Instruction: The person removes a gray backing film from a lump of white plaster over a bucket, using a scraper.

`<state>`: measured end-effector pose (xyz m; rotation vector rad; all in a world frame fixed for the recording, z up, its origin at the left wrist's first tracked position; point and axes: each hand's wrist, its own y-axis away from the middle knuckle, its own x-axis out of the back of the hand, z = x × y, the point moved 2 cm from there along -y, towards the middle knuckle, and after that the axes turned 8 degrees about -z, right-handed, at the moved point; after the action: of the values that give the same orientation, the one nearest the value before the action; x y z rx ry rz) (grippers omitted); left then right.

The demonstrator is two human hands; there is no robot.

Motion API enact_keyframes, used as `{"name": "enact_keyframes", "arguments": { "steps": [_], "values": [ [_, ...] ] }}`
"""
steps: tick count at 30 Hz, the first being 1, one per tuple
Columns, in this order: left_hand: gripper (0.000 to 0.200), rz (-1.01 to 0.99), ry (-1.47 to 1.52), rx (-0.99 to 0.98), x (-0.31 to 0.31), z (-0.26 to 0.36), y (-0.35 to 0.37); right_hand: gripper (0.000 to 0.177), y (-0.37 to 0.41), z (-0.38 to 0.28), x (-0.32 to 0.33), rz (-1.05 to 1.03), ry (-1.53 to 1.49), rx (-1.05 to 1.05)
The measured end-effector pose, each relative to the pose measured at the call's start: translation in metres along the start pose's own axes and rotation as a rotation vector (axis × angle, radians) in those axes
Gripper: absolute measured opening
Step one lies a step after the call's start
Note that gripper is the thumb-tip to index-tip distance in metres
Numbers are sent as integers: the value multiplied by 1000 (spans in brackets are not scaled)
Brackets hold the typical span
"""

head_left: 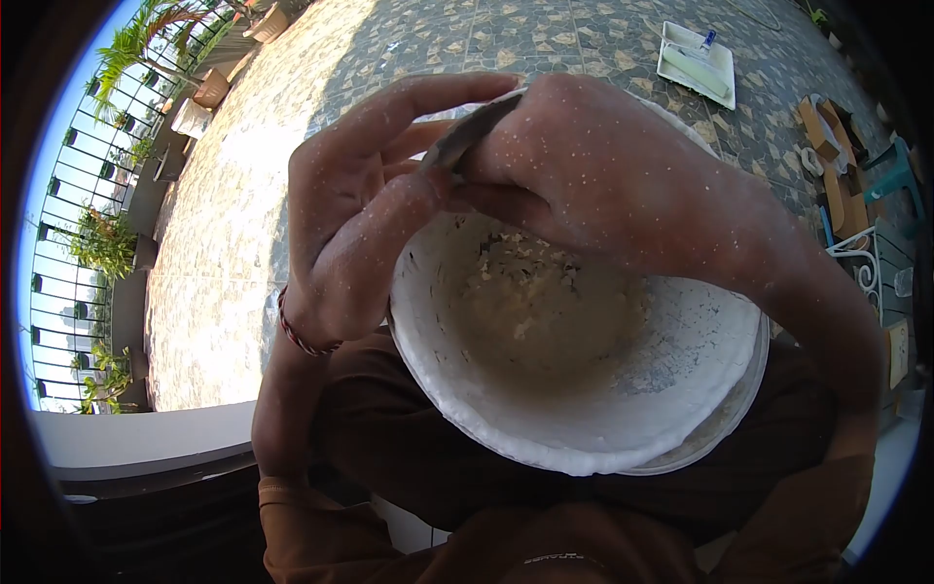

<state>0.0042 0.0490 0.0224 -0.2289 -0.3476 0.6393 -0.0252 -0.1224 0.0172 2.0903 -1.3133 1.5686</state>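
Observation:
Between my knees stands a white bucket [457, 384], its rim and inner wall thickly coated with white. Pale and dark flakes [530, 263] lie on its bottom and cling to its wall. Above the far side of the rim, my right hand [584, 161] is closed around a dark grey flat blade [474, 134], like a scraper; its handle is hidden in the fist. The blade's end sits between the thumb and fingers of my left hand [355, 195], whose index finger stretches toward the rim. White specks dot both hands.
A white paint tray [697, 66] with a pale green roller lies on the patterned tile floor [545, 39]. Further right are an open cardboard box [825, 136], a teal stool [895, 175] and a white metal frame [866, 268]. Potted plants [209, 88] line the railing at left.

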Motion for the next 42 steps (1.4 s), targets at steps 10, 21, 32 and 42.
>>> {"name": "enact_keyframes", "arguments": {
  "steps": [10, 21, 32, 42],
  "values": [
    [63, 22, -23, 9, -2, 2, -2, 12, 1, 3, 1, 22, -3, 47],
    [59, 54, -15, 49, -6, 5, -1, 10, -3, 2, -1, 89, 11, 64],
    [56, -20, -37, -46, -5, 0, -4, 23, 8, 5, -8, -27, -35, 9],
    [64, 10, -14, 19, -11, 7, -5, 36, 6, 0, 2, -152, -147, -37]
  ]
}}
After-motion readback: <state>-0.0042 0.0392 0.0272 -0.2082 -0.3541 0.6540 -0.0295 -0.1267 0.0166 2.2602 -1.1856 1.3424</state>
